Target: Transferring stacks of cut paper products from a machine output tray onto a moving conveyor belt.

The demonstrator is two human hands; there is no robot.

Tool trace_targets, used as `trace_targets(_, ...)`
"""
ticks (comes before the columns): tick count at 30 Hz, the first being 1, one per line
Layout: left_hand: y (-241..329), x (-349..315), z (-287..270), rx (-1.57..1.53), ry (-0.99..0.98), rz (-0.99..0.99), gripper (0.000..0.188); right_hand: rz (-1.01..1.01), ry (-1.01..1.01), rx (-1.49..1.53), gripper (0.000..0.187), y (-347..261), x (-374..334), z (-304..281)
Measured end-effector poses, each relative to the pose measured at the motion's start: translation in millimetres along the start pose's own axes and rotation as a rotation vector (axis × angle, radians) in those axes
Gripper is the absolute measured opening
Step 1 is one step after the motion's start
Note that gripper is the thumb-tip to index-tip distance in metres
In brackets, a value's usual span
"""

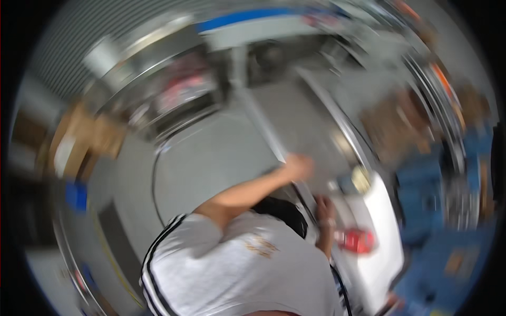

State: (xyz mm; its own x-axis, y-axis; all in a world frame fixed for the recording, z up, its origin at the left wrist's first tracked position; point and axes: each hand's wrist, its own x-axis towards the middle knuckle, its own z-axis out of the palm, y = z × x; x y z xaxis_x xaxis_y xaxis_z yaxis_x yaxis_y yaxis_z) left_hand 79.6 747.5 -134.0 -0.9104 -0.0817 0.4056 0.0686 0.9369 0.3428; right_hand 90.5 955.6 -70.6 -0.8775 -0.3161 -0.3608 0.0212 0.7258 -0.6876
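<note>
The whole view is smeared by motion. My left hand point(299, 168) reaches out over the near side rail of a conveyor point(295, 118) with a grey belt. Its fingers are too blurred to show whether anything is in them. Lower down, my right hand point(323, 208) is beside the white table surface point(387, 210), its fingers also indistinct. On that surface, close to my right wrist, lies a red bottle or can point(356, 240). A pale yellow roundish thing point(361, 179) sits at the table's far end, near the belt.
Cardboard boxes point(392, 124) stand beyond the conveyor's right rail, with more boxes point(87, 137) at far left. A metal cart point(182, 124) holds red and pink items. A dark cable point(154, 184) runs across the floor. Blue material point(421, 184) lies at the right.
</note>
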Motion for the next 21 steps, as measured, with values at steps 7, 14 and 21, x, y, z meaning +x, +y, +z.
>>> trace_targets(7, 14.8, 33.8, -84.2, -0.163, -0.344, -0.309, 0.027, 0.076, 0.201, -0.106, 0.04, -33.4, -7.9, 2.5)
trace_targets(14, 60.7, 90.7, -71.4, -0.68, -0.134, -0.074, 0.014, 0.053, 0.265, 0.045, 0.029, -17.4, -17.0, -5.3)
trace_targets(21, 123.3, 150.6, -21.1, -0.618, -0.251, 0.567, 0.023, 0.04, 0.367, 0.1, 0.022, -16.3, -16.8, 1.8)
